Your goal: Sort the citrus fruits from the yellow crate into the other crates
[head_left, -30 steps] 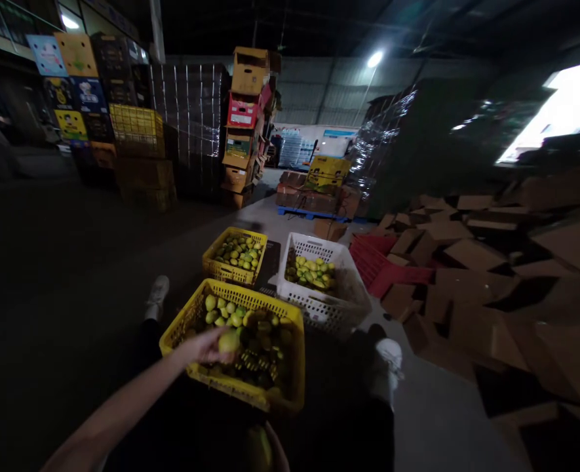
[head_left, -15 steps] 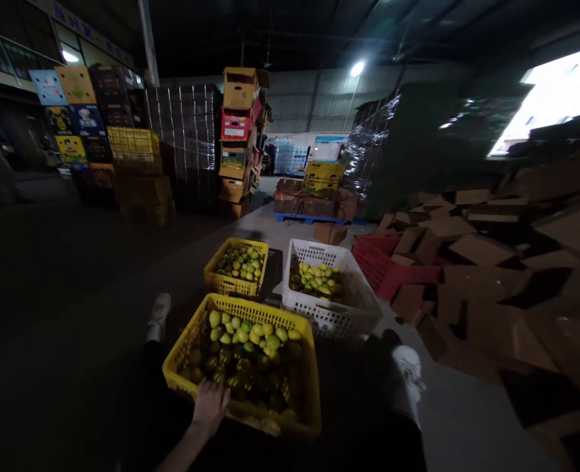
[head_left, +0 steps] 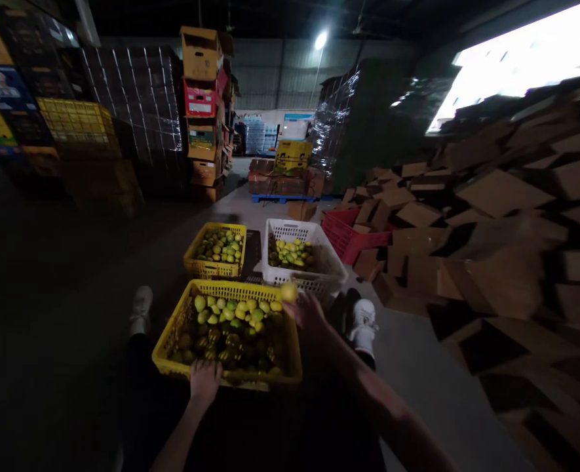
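Note:
A large yellow crate (head_left: pixel 169 334) of green and yellow fruit stands nearest me. My left hand (head_left: pixel 205 380) lies at its near rim, fingers over the edge and closed round it. My right hand (head_left: pixel 309 311) is above the crate's right far corner, closed on a yellow fruit (head_left: pixel 288 292). Behind stand a smaller yellow crate (head_left: pixel 190 263) on the left and a white crate (head_left: pixel 331 267) on the right, both with similar fruit inside. The near crate's front part is in shadow.
My shoes, left (head_left: pixel 141 309) and right (head_left: pixel 364 321), flank the crates. A red crate (head_left: pixel 341 236) and a heap of cardboard boxes (head_left: pixel 496 249) lie to the right. Stacked cartons (head_left: pixel 201 101) and a blue pallet (head_left: pixel 280 197) stand further back.
My right hand has come into view with a yellow fruit in it. My left hand stays at the near rim. The view has turned right, so the crates sit further left and higher.

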The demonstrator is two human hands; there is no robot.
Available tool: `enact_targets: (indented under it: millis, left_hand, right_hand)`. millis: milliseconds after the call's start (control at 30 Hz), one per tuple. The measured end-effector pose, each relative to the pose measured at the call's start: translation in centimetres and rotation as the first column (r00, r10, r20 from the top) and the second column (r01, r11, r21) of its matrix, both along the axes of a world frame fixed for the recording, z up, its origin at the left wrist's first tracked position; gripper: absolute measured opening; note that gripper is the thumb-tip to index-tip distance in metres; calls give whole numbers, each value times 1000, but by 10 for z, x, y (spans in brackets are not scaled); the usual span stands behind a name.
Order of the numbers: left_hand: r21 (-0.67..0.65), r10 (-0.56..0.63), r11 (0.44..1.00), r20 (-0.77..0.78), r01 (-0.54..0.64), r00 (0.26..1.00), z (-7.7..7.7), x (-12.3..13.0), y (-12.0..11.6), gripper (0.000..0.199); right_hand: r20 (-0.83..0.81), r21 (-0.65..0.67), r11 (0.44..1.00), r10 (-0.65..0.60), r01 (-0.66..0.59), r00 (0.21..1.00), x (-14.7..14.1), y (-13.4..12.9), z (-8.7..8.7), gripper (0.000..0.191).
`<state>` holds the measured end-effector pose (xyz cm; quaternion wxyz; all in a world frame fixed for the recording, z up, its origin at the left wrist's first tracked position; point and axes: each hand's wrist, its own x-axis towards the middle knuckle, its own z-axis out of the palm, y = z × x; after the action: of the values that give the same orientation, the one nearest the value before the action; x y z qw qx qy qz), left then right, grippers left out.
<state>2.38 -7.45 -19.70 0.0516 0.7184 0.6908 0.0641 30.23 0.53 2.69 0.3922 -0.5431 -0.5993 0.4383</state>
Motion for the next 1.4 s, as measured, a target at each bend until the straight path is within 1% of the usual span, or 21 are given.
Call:
enact_targets:
  millis: [67, 100, 133, 167, 200, 267, 300, 367, 400, 467, 533, 700, 767, 833, 900, 1000, 1067, 1133, 1233, 1300, 1400]
  left_hand:
    - [2, 5, 1000, 14, -5, 1000, 1, 0, 0, 38]
    - [-3, 6, 1000, 25, -6, 1000, 3, 0, 0, 38]
    - [-6, 4, 1000, 37, -4, 999, 5, 0, -1, 38]
    - [-10, 1, 1000, 47, -1, 999, 8, 1, -2, 38]
    - [-15, 2, 1000, 54, -1, 999, 12, 1, -2, 38]
    - [-27, 8, 1000, 61, -6, 998, 19, 1, -4, 38]
    - [-35, 12, 999, 63, -9, 998, 21, 1, -4, 38]
    - [-53, 25, 998, 65, -21, 998, 24, 0, -4, 39]
    - [-64, 33, 998, 65, -29, 997, 24, 0, -3, 39]
    - [-83, 51, 995, 64, -46, 997, 23, 0, -2, 40]
    - [-95, 59, 994, 67, -52, 996, 22, 0, -1, 40]
    - [-114, 59, 992, 67, -51, 996, 25, -1, -2, 41]
    - [-137, 61, 989, 65, -52, 996, 28, 1, -2, 40]
    - [-174, 95, 981, 54, -84, 994, 30, 5, -1, 38]
    - [-238, 148, 962, 39, -135, 988, 32, 10, 2, 39]
    - [-409, 206, 897, 45, -170, 978, 32, 13, 17, 38]
    - [-503, 224, 848, 61, -164, 973, 30, 9, 39, 32]
    - [-538, 237, 827, 67, -165, 969, 26, -2, 69, 28]
    - [-539, 260, 820, 57, -190, 964, 14, -21, 123, 32]
    - [-528, 252, 829, 57, -185, 966, 3, -28, 157, 38]
    - [-528, 197, 841, 97, -117, 976, -21, -16, 190, 42]
  right_hand:
    - [-113, 59, 998, -30, 37, 993, 13, 25, 16, 38]
    - [-167, 79, 996, -36, 50, 985, 15, 32, 18, 37]
    - [-208, 92, 994, -30, 50, 978, 15, 35, 13, 37]
    - [-247, 92, 995, -18, 42, 969, 12, 32, 3, 42]
    - [-248, 85, 996, -5, 26, 969, 5, 25, -13, 46]
    - [-197, 21, 1000, 16, -12, 980, -15, 1, -57, 51]
    - [-7, 6, 1000, 23, -23, 1000, -27, -15, -81, 49]
    - [147, -55, 998, 12, -4, 989, -50, -45, -124, 38]
    - [221, -70, 998, 7, 9, 975, -60, -57, -141, 33]
    - [344, -87, 996, 16, 15, 939, -76, -71, -165, 25]
    - [463, -101, 995, 48, -2, 885, -86, -70, -178, 22]
    - [665, -169, 984, 158, -59, 730, -94, -50, -191, 21]
    - [705, -193, 977, 203, -92, 679, -94, -48, -194, 19]
    - [732, -207, 971, 233, -116, 640, -92, -50, -196, 17]
    - [751, -216, 969, 245, -122, 613, -90, -53, -196, 15]
    - [761, -230, 966, 254, -119, 597, -90, -53, -194, 18]
    - [755, -249, 961, 273, -123, 596, -91, -52, -194, 19]
    - [745, -277, 952, 297, -128, 597, -91, -50, -195, 19]
    - [741, -305, 943, 323, -132, 588, -90, -50, -199, 20]
    - [746, -308, 941, 331, -141, 578, -89, -50, -201, 20]
    - [749, -318, 936, 344, -148, 567, -88, -52, -203, 22]
